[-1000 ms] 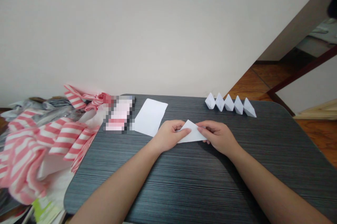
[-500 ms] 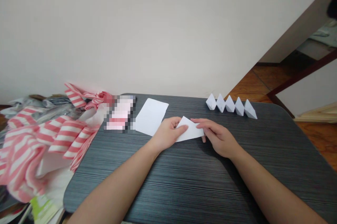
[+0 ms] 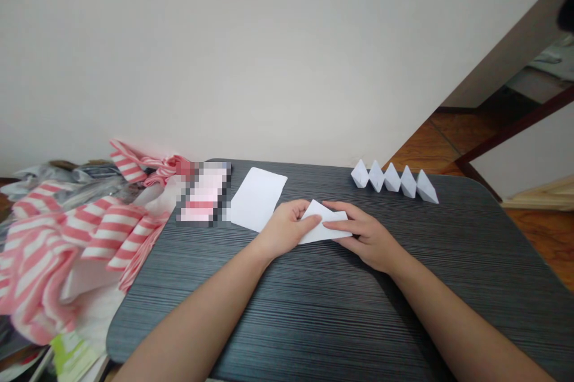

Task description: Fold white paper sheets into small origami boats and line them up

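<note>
Two hands share one folded white paper piece with a pointed top (image 3: 319, 234), held over the middle of the dark, wood-grained tabletop (image 3: 287, 316): the left hand (image 3: 282, 229) pinches it under the thumb, and the right hand (image 3: 371, 240) grasps its right side between fingers. Just beyond the left hand lies a flat white paper sheet (image 3: 256, 198); farther off, five angular white paper shapes (image 3: 391, 177) form a row.

A red-and-white striped cloth (image 3: 114, 232) lies in a heap at the left, beside the dark streaked tabletop (image 3: 287, 322). Behind stands a pale wall (image 3: 269, 59); at the right is brown wooden floor (image 3: 419, 140).
</note>
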`<state>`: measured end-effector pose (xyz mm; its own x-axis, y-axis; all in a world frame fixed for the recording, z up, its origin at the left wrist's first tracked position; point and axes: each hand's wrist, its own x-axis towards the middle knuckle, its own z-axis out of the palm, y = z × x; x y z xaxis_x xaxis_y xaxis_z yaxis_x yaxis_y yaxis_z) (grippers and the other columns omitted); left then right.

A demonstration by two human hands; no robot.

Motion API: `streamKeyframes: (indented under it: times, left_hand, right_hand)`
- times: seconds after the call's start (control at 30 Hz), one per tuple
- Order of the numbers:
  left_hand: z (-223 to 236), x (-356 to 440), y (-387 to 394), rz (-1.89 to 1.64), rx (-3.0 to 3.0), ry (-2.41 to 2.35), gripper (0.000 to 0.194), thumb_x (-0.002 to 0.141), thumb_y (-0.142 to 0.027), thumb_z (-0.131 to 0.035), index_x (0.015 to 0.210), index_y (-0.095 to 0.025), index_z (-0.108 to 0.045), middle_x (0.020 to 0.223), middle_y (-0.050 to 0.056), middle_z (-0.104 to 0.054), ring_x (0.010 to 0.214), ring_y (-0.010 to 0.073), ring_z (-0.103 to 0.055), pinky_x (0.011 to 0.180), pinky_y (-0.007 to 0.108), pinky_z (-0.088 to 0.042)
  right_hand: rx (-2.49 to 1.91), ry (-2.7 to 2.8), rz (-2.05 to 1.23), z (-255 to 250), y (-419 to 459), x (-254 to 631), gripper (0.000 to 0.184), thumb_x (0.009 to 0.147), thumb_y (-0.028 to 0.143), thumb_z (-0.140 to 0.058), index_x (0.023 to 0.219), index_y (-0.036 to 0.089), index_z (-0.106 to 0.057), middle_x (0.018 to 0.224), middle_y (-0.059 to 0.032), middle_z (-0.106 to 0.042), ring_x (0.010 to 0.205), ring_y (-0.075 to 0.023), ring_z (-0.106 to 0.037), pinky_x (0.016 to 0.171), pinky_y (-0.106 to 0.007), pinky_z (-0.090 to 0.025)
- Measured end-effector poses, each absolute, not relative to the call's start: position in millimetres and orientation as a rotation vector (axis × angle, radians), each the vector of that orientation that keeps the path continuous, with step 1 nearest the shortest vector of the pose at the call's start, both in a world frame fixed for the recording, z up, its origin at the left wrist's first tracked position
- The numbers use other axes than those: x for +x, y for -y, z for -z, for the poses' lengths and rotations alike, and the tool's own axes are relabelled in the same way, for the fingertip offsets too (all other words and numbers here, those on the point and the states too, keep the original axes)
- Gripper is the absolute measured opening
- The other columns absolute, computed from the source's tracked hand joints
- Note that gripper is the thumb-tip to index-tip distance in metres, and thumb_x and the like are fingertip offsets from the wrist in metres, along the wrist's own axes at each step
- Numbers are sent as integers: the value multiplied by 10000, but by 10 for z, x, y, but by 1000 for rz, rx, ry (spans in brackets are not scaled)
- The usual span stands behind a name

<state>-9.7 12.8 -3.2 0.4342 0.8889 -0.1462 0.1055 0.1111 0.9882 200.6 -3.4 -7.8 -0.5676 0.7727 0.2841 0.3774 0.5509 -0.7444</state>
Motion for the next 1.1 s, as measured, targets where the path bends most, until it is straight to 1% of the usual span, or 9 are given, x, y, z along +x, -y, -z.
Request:
streamKeyframes:
  times: [0.2, 0.53, 0.7, 0.8, 0.87, 0.9, 0.93, 1.0, 1.1]
  left_hand:
    - [16, -73, -108, -706, 1433, -1022, 232, 782, -332, -553, 879, -131, -616, 763, 32, -623, 630, 119, -533, 532, 208, -381]
    - [63, -86, -117, -666, 1463, -1031, 246, 797, -354, -530, 871, -134, -614, 702, 18, -605, 576, 106, -511, 488, 199, -354]
    - [58, -65, -89, -689, 1490, -995, 233, 804, -347, -533, 874, -138, -606, 742, 26, -611, 622, 113, -526, 523, 204, -382]
    - [51, -54, -63, -712, 1418, -933, 280, 810, -345, -532, 1020, -159, -541, 771, 27, -605, 621, 111, -540, 549, 214, -415]
    - [50, -55, -47, -746, 1348, -900, 393, 807, -348, -543, 1148, -195, -423, 794, 16, -594, 582, 96, -536, 535, 213, -419]
    - [51, -57, -40, -773, 1332, -890, 446, 791, -346, -568, 1170, -211, -378, 810, 10, -586, 569, 88, -529, 528, 207, -413]
    - [50, -59, -34, -798, 1336, -883, 478, 763, -340, -606, 1160, -219, -368, 821, 4, -577, 571, 83, -522, 528, 202, -406]
    - [44, -64, -25, -812, 1414, -892, 480, 690, -327, -685, 1079, -213, -427, 807, -10, -556, 596, 84, -504, 537, 195, -389]
    - [35, -67, -26, -795, 1611, -961, 355, 654, -310, -717, 941, -191, -545, 809, -1, -544, 666, 108, -494, 583, 212, -390]
  right_hand:
    - [-945, 2196, -847, 133, 23, 2039, 301, 800, 213, -625, 1087, 299, -656, 1244, -65, -526, 1095, -233, -533, 889, -366, -458]
    - [-958, 2200, -861, 90, 32, 2015, 241, 838, 218, -572, 1045, 279, -678, 1109, -59, -578, 959, -186, -579, 812, -303, -467]
    - [-1010, 2136, -846, 99, 37, 2001, 205, 852, 240, -543, 990, 251, -695, 946, -62, -620, 823, -173, -597, 730, -292, -480]
    - [-1062, 2089, -824, 99, 37, 1995, 189, 851, 244, -540, 956, 239, -697, 899, -60, -624, 792, -175, -592, 704, -294, -473]
    - [-1109, 2039, -805, 95, 41, 1992, 184, 850, 254, -536, 934, 236, -699, 894, -58, -620, 770, -172, -588, 674, -288, -466]
    - [-1132, 2011, -796, 93, 44, 1990, 184, 849, 261, -535, 926, 235, -700, 895, -56, -619, 762, -172, -587, 665, -287, -463]
    - [-1150, 1986, -789, 91, 47, 1989, 184, 848, 267, -533, 919, 235, -700, 897, -55, -619, 761, -172, -586, 662, -287, -462]
    - [-1166, 1949, -785, 86, 53, 1988, 185, 847, 274, -532, 912, 234, -701, 904, -53, -619, 776, -177, -586, 679, -291, -461]
    - [-1169, 1926, -798, 81, 57, 1987, 182, 847, 263, -531, 906, 231, -700, 897, -50, -614, 796, -180, -584, 703, -294, -459]
